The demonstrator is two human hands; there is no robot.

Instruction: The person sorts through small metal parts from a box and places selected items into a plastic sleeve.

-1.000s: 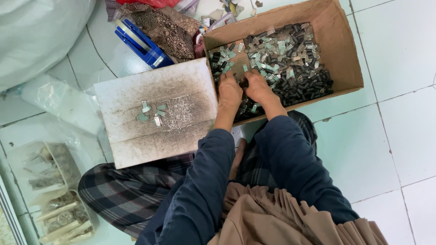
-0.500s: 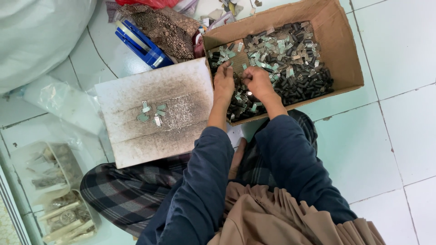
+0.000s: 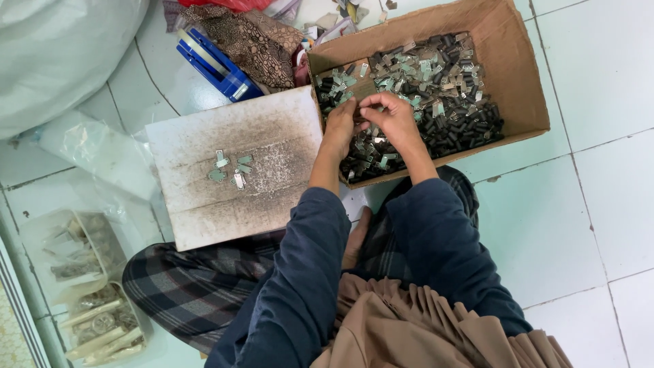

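Two hands pick through small metal parts in a cardboard box on a tiled floor.

The left hand (image 3: 340,129) and right hand (image 3: 395,121) meet over the near part of the cardboard box (image 3: 518,75), fingers curled in a closed grip on small metal parts (image 3: 436,75); which piece each pinches is too small to tell. The parts are grey-green clips and dark little pieces, heaped loose across the box bottom. Just beside the box to the left lies a stained white board (image 3: 272,136) with a few sorted clips (image 3: 230,169) on it. Beyond the board sit a blue tool (image 3: 218,68) and a patterned cloth (image 3: 255,41). Clear plastic trays (image 3: 82,272) stand at the far left. The floor (image 3: 586,204) is pale tile; the person sits on it in checked trousers.
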